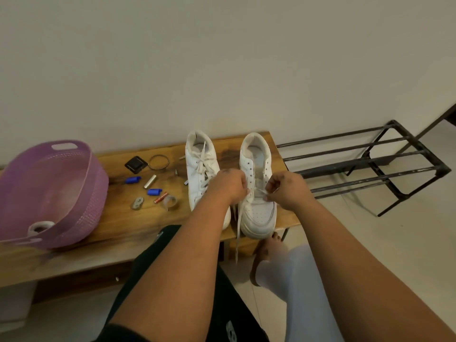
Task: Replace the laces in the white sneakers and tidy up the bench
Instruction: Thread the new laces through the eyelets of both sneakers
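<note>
Purple perforated basket (pixel 49 193) at the table's (pixel 118 225) nine o'clock end, a roll of tape (pixel 39 228) lying inside near its front rim. Toward the table's middle, small clutter loose on the wood: black square piece (pixel 135 164), beaded ring (pixel 159 162), two blue caps (pixel 132 179) (pixel 154 192), silver cylinder (pixel 150 181), orange battery (pixel 160 197), grey metal fitting (pixel 137 203), clear tape ring (pixel 170 202). None yet in the basket.

Left sneaker (pixel 201 169) at about one o'clock of the clutter, laced and loosely tied, partly hidden by the forearm. Right sneaker (pixel 256 183) just beside it at three o'clock, upper eyelets bare, lace (pixel 238 225) threaded only through the lowest rows, one end trailing over the table's front edge.

Left hand (pixel 229 183), grip clenched at the sneaker's inner eyelets, apparently on the lace; contact hidden by the knuckles. Right hand (pixel 286 188), grip pinching the other lace end at the outer eyelets.

Black metal shoe rack (pixel 370 161) on the floor at three o'clock.

Judged step: relacing the right sneaker, early rows. Next move calls for drawing both ends even, then crossing each tip to the next open eyelet; bench tidying outstanding.
</note>
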